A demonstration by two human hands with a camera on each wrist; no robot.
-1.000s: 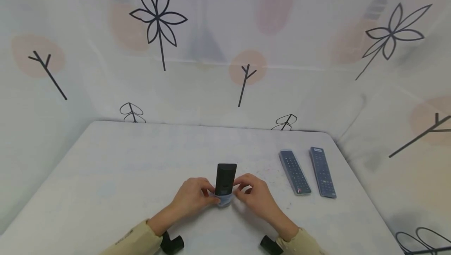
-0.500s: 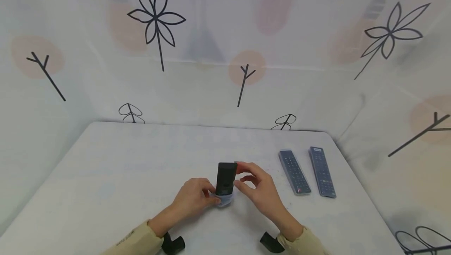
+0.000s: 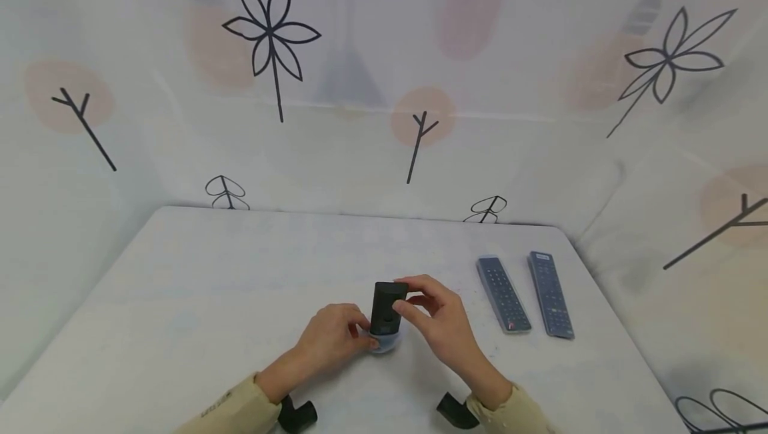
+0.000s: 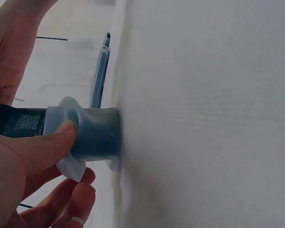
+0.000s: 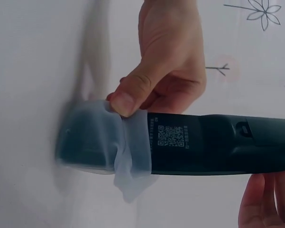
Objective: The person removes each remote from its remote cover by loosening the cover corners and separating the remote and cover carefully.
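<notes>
A black remote control (image 3: 387, 307) stands on end on the table, its back with a printed QR code showing in the right wrist view. A translucent soft cover (image 5: 133, 152) is bunched round its lower end. My left hand (image 3: 336, 334) pinches the rolled edge of this cover, the thumb lying across it in the left wrist view. Higher up, my right hand (image 3: 441, 317) holds the remote near its top, thumb on the back and fingers behind the far edge. Some right fingertips (image 5: 253, 190) show along the remote's side in the right wrist view.
Two more remote controls lie buttons up on the right of the white table (image 3: 240, 267): one in a clear cover (image 3: 504, 294), the other (image 3: 551, 294) beside it near the table's edge. A patterned cloth (image 3: 348, 154) hangs behind. Black wrist mounts (image 3: 298, 415) sit by both sleeves.
My right hand has gone from beside the cover up to the remote's top, and its thumb now lies on the back. The left hand keeps its pinch on the cover.
</notes>
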